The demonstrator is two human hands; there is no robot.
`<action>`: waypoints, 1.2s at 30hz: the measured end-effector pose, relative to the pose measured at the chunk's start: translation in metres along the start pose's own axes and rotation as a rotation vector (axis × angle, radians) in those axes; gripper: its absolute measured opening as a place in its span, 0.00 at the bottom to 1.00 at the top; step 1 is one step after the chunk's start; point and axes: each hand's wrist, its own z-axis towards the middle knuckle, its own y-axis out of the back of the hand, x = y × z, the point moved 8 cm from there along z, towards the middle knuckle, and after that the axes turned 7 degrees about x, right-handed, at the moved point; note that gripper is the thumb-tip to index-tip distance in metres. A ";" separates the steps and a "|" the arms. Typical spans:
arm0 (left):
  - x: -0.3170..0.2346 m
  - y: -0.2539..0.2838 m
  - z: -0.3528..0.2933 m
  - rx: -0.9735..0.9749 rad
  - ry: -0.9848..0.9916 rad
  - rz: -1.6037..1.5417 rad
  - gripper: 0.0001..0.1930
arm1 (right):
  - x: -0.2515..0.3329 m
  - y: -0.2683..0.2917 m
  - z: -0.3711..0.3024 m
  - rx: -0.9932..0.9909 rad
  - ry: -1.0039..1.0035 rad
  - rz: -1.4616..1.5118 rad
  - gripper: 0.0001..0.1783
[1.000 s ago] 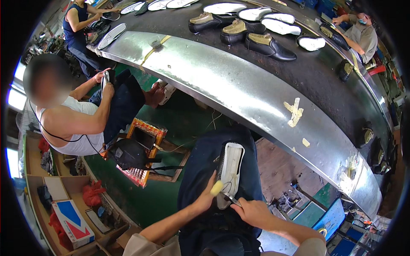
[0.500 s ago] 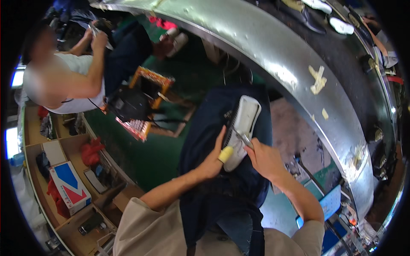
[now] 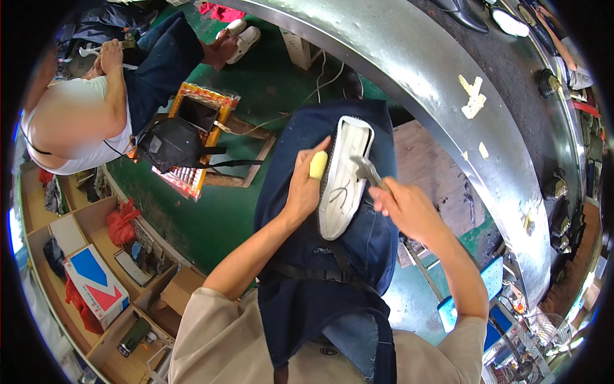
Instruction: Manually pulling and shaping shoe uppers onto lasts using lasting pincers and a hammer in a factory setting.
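A shoe (image 3: 344, 208), sole side up with a pale underside and dark edge, lies lengthwise across the dark blue apron on my lap. Dark curved marks show toward its near end. My left hand (image 3: 304, 182) grips its left side, with a yellow cover (image 3: 318, 165) on one digit; the other fingers are partly hidden. My right hand (image 3: 404, 206) is closed round the handles of grey metal pincers (image 3: 366, 169). Their curved head lies over the right side of the shoe's underside; I cannot tell whether it touches.
A curved metal bench edge (image 3: 441, 96) sweeps round the front and right, with shoes on the dark surface beyond. Another person (image 3: 86, 121) sits at the left. A crate-like stool (image 3: 204, 105) bears a black bag (image 3: 169, 144). Wooden compartments (image 3: 89, 224) hold a box and red bags.
The pincers have shifted up and turned, their head now showing clearly above the shoe. My right hand has moved slightly right. My view has shifted, and the other person's arms have moved.
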 end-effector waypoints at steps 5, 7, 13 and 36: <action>-0.001 -0.025 0.008 0.092 0.018 -0.528 0.24 | 0.019 0.026 0.032 -0.012 0.099 -0.230 0.20; -0.002 -0.020 0.008 0.131 0.010 -0.425 0.26 | 0.031 0.023 0.036 0.017 0.123 -0.333 0.20; 0.007 -0.022 0.010 0.143 0.240 -0.912 0.30 | 0.028 -0.020 0.041 -0.194 0.075 -0.210 0.17; 0.020 -0.012 0.023 0.208 -0.089 -0.308 0.42 | 0.006 -0.018 0.079 -0.277 0.140 -0.242 0.18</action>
